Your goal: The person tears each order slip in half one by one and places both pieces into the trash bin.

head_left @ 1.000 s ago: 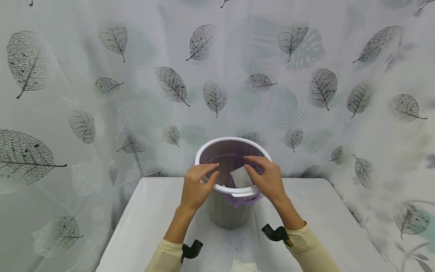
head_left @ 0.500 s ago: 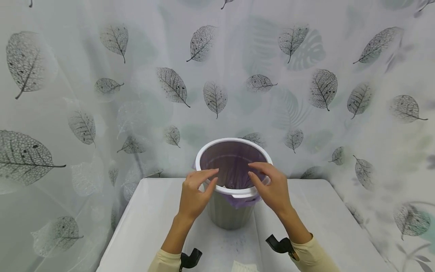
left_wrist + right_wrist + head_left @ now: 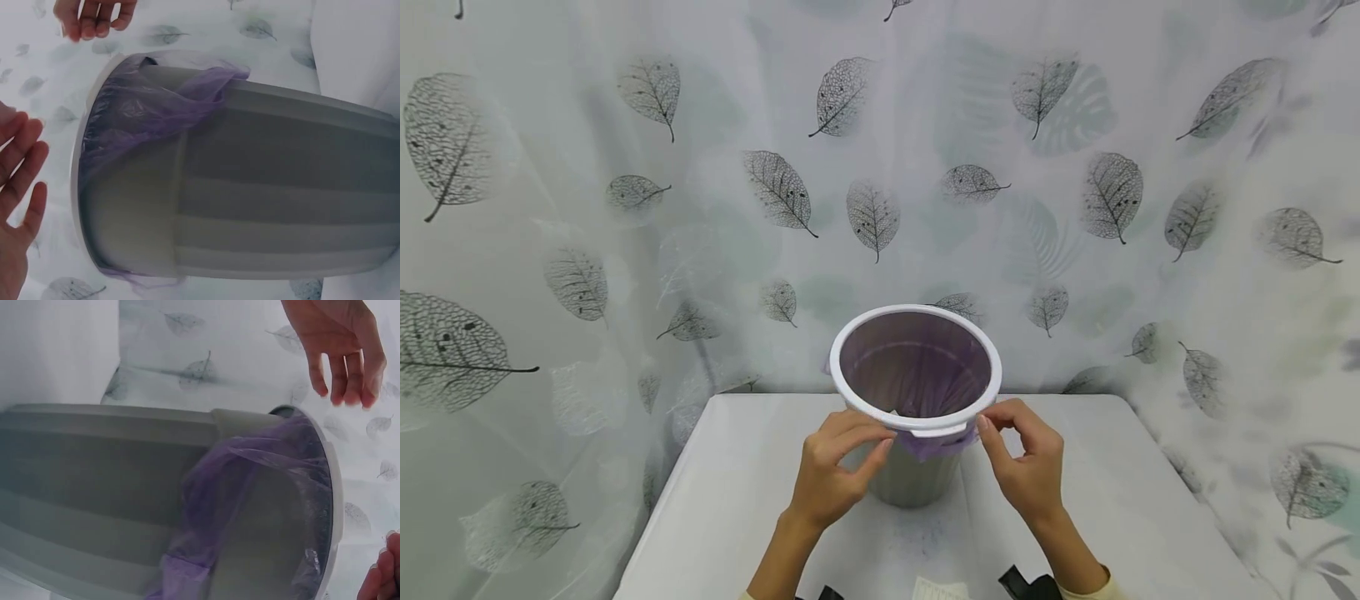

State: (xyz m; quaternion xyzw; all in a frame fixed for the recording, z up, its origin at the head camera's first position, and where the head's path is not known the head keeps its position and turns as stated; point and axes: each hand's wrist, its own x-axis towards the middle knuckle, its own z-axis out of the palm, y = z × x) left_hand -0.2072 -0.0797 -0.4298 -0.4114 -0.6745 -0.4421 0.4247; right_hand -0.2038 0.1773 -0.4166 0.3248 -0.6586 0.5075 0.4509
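Observation:
A grey bin with a white rim stands upright on the white table, lined with a purple plastic bag. In the head view my left hand is in front of the rim's left side, fingers loosely bent, holding nothing. My right hand is at the rim's right side, also holding nothing. Gaps separate both hands from the bin in the wrist views. The left wrist view catches my left hand at its left edge. Mostly cut off in the right wrist view is my right hand.
A leaf-patterned curtain hangs behind and along both sides of the white table. Near the front edge lies a pale, printed piece of paper. A small white bit shows inside the bin at its front.
A white square piece near my right hand has dropped into the bin and out of sight. Both hands have since come down and back from over the opening to in front of the rim.

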